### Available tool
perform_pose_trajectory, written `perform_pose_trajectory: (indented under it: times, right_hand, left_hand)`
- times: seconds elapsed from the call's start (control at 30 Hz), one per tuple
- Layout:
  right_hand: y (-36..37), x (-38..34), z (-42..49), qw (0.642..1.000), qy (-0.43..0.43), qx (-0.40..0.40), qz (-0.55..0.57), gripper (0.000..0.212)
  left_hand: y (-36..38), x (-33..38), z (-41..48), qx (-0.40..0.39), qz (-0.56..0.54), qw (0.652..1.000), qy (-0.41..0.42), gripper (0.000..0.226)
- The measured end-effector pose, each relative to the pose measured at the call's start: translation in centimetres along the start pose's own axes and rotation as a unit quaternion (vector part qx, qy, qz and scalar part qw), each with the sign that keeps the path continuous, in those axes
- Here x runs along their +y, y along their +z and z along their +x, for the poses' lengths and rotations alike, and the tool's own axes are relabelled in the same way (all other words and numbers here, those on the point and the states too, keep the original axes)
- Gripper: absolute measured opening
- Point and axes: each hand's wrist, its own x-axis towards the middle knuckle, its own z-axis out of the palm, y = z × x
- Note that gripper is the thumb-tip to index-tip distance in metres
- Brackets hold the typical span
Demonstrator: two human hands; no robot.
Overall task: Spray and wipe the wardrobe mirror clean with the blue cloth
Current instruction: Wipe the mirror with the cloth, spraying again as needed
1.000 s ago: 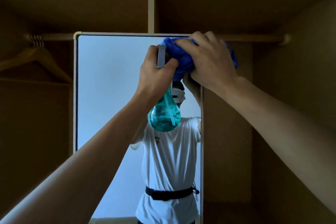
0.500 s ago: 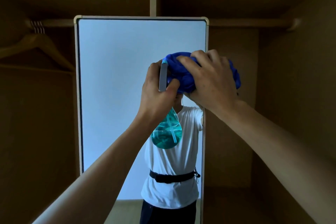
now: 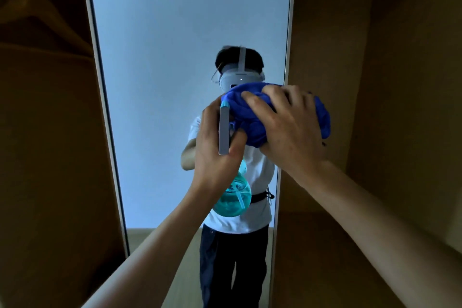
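Note:
The tall white-framed wardrobe mirror (image 3: pixel 155 82) fills the middle of the view. My left hand (image 3: pixel 215 147) grips a spray bottle (image 3: pixel 233 197) with a grey head and a round teal body hanging below my fist. My right hand (image 3: pixel 287 132) holds the bunched blue cloth (image 3: pixel 252 112) against the mirror near its right edge, at mid height. The cloth touches the bottle's nozzle. Both hands sit close together in front of my reflection.
Brown wardrobe panels flank the mirror on both sides. A wooden hanger (image 3: pixel 37 10) hangs from the rail at the upper left. The wardrobe's right side wall (image 3: pixel 412 107) stands close to my right arm.
Both hands have come down the mirror together, from the top right corner to about mid height. The view has tilted down with them.

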Motion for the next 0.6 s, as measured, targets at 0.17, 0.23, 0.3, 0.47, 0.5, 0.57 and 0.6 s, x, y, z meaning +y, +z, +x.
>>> perform_pose_trajectory:
  times: [0.17,0.23,0.3,0.47,0.5,0.57,0.6]
  right_hand:
    - [0.6,-1.4,-3.3,0.999,0.005,-0.032,0.011,0.065]
    - [0.8,-2.0,-4.6,0.999,0.007,-0.043,0.010,0.068]
    - [1.1,-2.5,-6.0,0.998,0.011,-0.056,0.010,0.071]
    - [2.0,-4.3,-10.1,0.997,0.011,-0.076,0.025,0.064]
    - [2.2,-4.6,-11.0,0.996,0.010,-0.081,0.029,0.064]
    - [2.4,-5.3,-12.7,0.994,0.011,-0.099,0.038,0.063]
    - [2.4,-5.6,-13.4,0.993,0.014,-0.106,0.043,0.062]
  left_hand:
    - [-0.3,-1.2,-3.1,-0.016,-0.010,0.999,-0.029,0.055]
    - [-0.4,-1.9,-4.4,-0.021,-0.003,0.999,-0.033,0.057]
    - [-0.5,-2.5,-5.7,-0.022,0.000,0.999,-0.042,0.058]
    - [-0.7,-4.6,-9.5,-0.033,-0.012,0.997,-0.072,0.062]
    - [-0.7,-5.1,-10.4,-0.034,-0.008,0.996,-0.084,0.061]
    - [-0.8,-5.8,-11.9,-0.031,0.010,0.994,-0.107,0.060]
    - [-0.9,-6.1,-12.7,-0.033,0.014,0.993,-0.113,0.060]
